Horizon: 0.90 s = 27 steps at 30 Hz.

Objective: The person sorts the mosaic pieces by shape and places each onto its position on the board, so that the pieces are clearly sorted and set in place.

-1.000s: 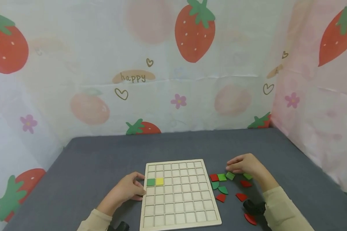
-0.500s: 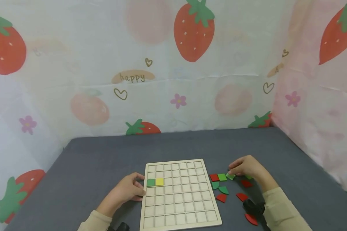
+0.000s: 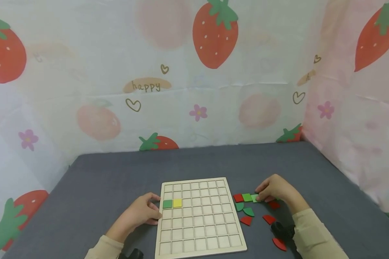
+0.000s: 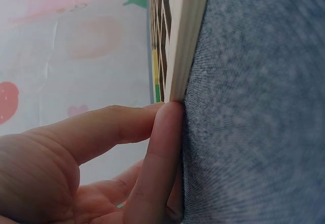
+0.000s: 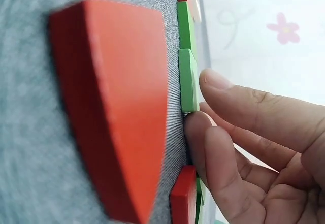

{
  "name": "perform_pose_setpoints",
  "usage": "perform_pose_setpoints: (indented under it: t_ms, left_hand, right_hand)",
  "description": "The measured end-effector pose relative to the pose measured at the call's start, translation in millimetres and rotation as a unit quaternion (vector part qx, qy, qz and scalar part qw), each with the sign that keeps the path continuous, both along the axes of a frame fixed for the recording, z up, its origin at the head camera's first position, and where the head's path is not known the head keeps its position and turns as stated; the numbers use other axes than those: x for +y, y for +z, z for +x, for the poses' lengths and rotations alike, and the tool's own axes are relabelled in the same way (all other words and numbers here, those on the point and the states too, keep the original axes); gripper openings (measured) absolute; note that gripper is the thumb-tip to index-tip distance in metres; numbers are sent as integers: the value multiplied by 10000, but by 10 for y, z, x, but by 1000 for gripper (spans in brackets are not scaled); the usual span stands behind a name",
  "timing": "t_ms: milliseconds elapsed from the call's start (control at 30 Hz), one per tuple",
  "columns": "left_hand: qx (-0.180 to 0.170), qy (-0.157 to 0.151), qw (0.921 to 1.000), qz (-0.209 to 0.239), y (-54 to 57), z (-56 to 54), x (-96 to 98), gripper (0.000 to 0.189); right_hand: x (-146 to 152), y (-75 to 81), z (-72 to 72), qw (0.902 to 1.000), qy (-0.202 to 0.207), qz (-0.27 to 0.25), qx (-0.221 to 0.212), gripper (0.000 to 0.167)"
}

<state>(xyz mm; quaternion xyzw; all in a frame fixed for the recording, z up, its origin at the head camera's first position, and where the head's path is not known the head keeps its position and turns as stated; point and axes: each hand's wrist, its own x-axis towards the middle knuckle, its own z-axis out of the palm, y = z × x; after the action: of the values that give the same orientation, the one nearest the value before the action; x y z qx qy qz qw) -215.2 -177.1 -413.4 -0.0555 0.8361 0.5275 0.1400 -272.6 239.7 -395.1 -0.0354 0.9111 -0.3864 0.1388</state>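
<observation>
A wooden grid board (image 3: 201, 221) lies on the table, with a green square tile (image 3: 167, 204) and a yellow square tile (image 3: 177, 203) in its cells. At its left edge rests my left hand (image 3: 142, 210), fingertips touching the rim. Right of the board, my right hand (image 3: 275, 189) has thumb and index finger at a light green square tile (image 5: 188, 82), holding it by its end on the table. That tile stands in a row with a brighter green square tile (image 3: 246, 197) and a red square tile (image 3: 238, 198). The fingers partly hide it in the head view.
Below the row lie green quarter-round pieces (image 3: 248, 212) and red pieces (image 3: 246, 220). More red pieces (image 3: 269, 219) lie near my right wrist, one large in the right wrist view. A strawberry-print cloth (image 3: 197, 82) hangs behind the grey table (image 3: 116, 180).
My right hand has come down onto the light green tile, which has turned straight and slid left against the brighter green one. The left hand has stayed at the board's edge.
</observation>
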Motion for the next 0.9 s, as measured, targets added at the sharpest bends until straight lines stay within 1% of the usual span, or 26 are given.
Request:
perform_pose_setpoints:
  t_ms: [167,267,333,500,667,900]
  left_hand:
    - [-6,21,10000,-24,-1,1,-15,55]
    - [-25,-18,10000,-4,-9,-1,-25,55]
    - [-20,-22,10000,-10,-16,-5,-29,55]
    - [4,19,10000,-51,-34,-10,-30,55]
    - [-31,34,10000,-55,-42,5,-37,55]
    - [47,-6,10000,4,-35,-10,-22,55]
  right_hand:
    - [-46,7,7,9996,-20,230,153,21]
    - [-59,4,4,9992,-70,364,159,17]
    - [-57,-3,-1,9992,-92,364,143,14]
    - [-19,-26,-9,9998,-108,62,120,10]
    - [23,-41,-16,9996,-41,-268,-21,9]
    - [45,-6,-18,9984,-77,-531,-175,10]
